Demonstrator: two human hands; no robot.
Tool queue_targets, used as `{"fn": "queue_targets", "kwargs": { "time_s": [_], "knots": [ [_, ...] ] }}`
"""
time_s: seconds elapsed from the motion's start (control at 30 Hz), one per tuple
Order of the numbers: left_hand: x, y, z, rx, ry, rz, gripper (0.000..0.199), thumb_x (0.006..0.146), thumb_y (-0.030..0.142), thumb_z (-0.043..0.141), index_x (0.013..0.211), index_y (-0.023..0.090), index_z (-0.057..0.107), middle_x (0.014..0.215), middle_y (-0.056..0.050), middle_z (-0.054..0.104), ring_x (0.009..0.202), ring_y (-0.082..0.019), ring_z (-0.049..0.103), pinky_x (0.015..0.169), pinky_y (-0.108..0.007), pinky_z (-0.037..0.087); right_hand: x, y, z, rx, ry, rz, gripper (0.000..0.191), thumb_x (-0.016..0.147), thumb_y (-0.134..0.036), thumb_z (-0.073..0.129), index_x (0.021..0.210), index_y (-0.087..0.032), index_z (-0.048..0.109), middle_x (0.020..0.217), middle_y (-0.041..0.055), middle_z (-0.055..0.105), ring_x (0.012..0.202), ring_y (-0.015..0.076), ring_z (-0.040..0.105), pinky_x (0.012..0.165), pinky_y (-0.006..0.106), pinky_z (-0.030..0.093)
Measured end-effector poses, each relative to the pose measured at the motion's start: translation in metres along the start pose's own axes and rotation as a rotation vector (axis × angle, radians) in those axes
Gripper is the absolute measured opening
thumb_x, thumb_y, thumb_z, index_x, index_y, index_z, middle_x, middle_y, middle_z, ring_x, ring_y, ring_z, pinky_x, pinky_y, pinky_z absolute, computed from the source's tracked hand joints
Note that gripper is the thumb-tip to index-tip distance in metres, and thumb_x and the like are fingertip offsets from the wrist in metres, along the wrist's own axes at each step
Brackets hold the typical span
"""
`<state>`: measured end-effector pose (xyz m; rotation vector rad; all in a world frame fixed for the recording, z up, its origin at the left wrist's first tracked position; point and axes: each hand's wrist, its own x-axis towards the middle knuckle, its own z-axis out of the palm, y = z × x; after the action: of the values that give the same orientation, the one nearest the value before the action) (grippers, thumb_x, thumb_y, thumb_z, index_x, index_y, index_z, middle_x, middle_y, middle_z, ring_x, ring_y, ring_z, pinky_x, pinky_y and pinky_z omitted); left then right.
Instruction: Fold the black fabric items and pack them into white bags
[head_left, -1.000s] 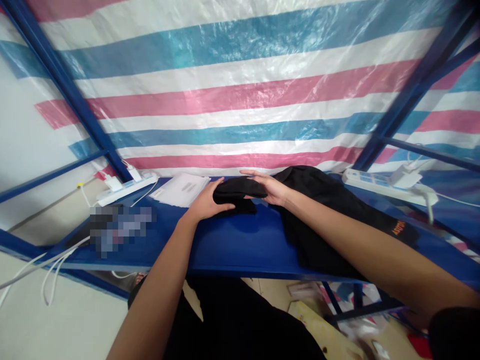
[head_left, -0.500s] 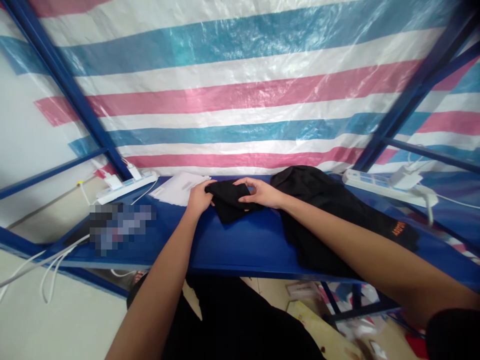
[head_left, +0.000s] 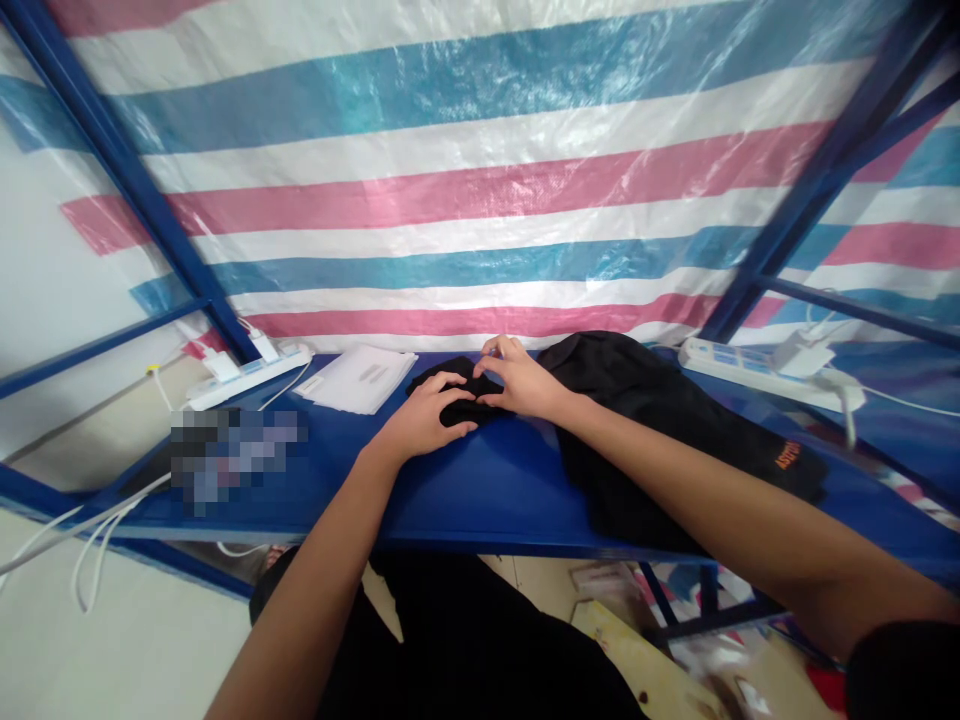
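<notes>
Head view: left hand [head_left: 429,414] resting half open on black cloth [head_left: 457,411], thumb spreading from fingers; right hand [head_left: 523,381] curving partly open over same cloth, thumb and index fingertips standing apart, firm grip not discernible. Cloth lying bunched beneath and between hands on blue desk [head_left: 480,500]. Paper stack [head_left: 363,378] lying just beyond left hand, toward left. Black garment [head_left: 622,368] spreading right of right hand, partly under right forearm

Papers [head_left: 361,379]: on table [head_left: 480,500], left of hands. Larger garment [head_left: 637,430]: right of hands, partly under right forearm [head_left: 675,470].
</notes>
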<state>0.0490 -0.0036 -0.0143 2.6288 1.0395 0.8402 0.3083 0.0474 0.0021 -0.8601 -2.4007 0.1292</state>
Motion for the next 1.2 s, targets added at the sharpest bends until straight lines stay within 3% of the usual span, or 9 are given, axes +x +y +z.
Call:
{"fn": "queue_targets", "kwargs": {
  "time_s": [0.1,0.2,0.4,0.53,0.63,0.87,0.97,1.1,1.2],
  "knots": [
    [-0.001,-0.014,0.002,-0.017,0.007,0.002,0.031,0.098,0.034,0.073,0.128,0.027,0.079,0.154,-0.011,0.061,0.147,-0.032,0.058,0.129,-0.053,0.045,-0.001,0.005,-0.018,0.085,-0.245,-0.129,0.014,0.099,-0.032,0.076,0.11,-0.025,0.081,0.114,0.0086,0.072,0.107,0.0277,0.068,0.103,0.044,0.054],
    [-0.001,-0.024,0.002,0.025,0.017,0.003,0.031,0.101,0.028,0.066,0.129,0.026,0.079,0.156,-0.011,0.062,0.151,-0.033,0.054,0.13,-0.056,0.043,-0.004,0.014,-0.026,0.163,-0.352,-0.102,0.035,0.096,-0.042,0.079,0.127,-0.026,0.078,0.12,0.0074,0.074,0.104,0.0253,0.071,0.097,0.039,0.057],
    [0.0,-0.023,0.005,0.209,0.045,0.004,0.041,0.103,0.019,0.056,0.137,0.026,0.077,0.158,-0.01,0.059,0.154,-0.034,0.047,0.129,-0.06,0.04,-0.004,0.026,-0.013,0.071,-0.269,-0.143,0.045,0.087,-0.014,0.073,0.13,-0.026,0.079,0.123,0.0083,0.076,0.107,0.0268,0.074,0.101,0.04,0.057],
    [-0.001,-0.013,0.006,0.174,0.01,-0.021,0.053,0.105,0.036,0.063,0.157,0.029,0.061,0.161,-0.011,0.056,0.149,-0.036,0.051,0.126,-0.057,0.043,0.0,0.023,-0.002,0.041,-0.15,-0.088,0.036,0.08,-0.012,0.073,0.112,-0.023,0.084,0.109,0.0085,0.08,0.093,0.0265,0.075,0.091,0.039,0.059],
    [-0.001,-0.009,0.007,0.145,0.023,-0.025,0.068,0.101,0.049,0.072,0.165,0.035,0.052,0.162,-0.01,0.054,0.149,-0.037,0.051,0.127,-0.054,0.042,0.0,0.022,0.002,0.216,-0.062,0.083,0.027,0.079,-0.019,0.076,0.105,-0.023,0.083,0.099,0.0045,0.081,0.084,0.0228,0.074,0.084,0.035,0.059],
    [0.006,-0.012,0.012,0.226,0.056,-0.067,0.058,0.112,0.029,0.049,0.169,0.031,0.045,0.148,-0.011,0.064,0.133,-0.031,0.063,0.11,-0.044,0.055,0.002,0.022,0.001,0.76,-0.085,0.423,0.018,0.081,-0.034,0.077,0.093,-0.02,0.079,0.081,0.0022,0.073,0.069,0.0172,0.067,0.066,0.031,0.062],
    [0.007,-0.016,0.012,0.257,0.048,-0.09,0.05,0.114,0.029,0.042,0.163,0.027,0.053,0.139,-0.012,0.07,0.127,-0.03,0.067,0.108,-0.042,0.055,0.0,0.014,-0.002,0.664,-0.09,0.316,0.031,0.085,-0.037,0.078,0.112,-0.021,0.079,0.092,0.0037,0.075,0.078,0.0195,0.07,0.072,0.033,0.063],
    [0.006,-0.021,0.01,0.214,0.07,-0.121,0.044,0.114,0.03,0.044,0.155,0.026,0.059,0.139,-0.011,0.073,0.127,-0.03,0.069,0.109,-0.044,0.055,-0.004,-0.001,-0.009,0.388,0.001,0.037,0.066,0.079,-0.044,0.093,0.139,-0.027,0.073,0.13,0.0102,0.075,0.115,0.0299,0.072,0.103,0.044,0.06],
    [0.006,-0.021,0.007,0.117,0.123,-0.127,0.036,0.114,0.034,0.049,0.147,0.029,0.062,0.139,-0.007,0.074,0.122,-0.029,0.072,0.106,-0.042,0.057,-0.004,-0.005,-0.011,0.318,-0.005,-0.036,0.039,0.093,-0.046,0.082,0.128,-0.029,0.079,0.123,0.0095,0.079,0.116,0.0309,0.073,0.107,0.046,0.056]
  ]
}}
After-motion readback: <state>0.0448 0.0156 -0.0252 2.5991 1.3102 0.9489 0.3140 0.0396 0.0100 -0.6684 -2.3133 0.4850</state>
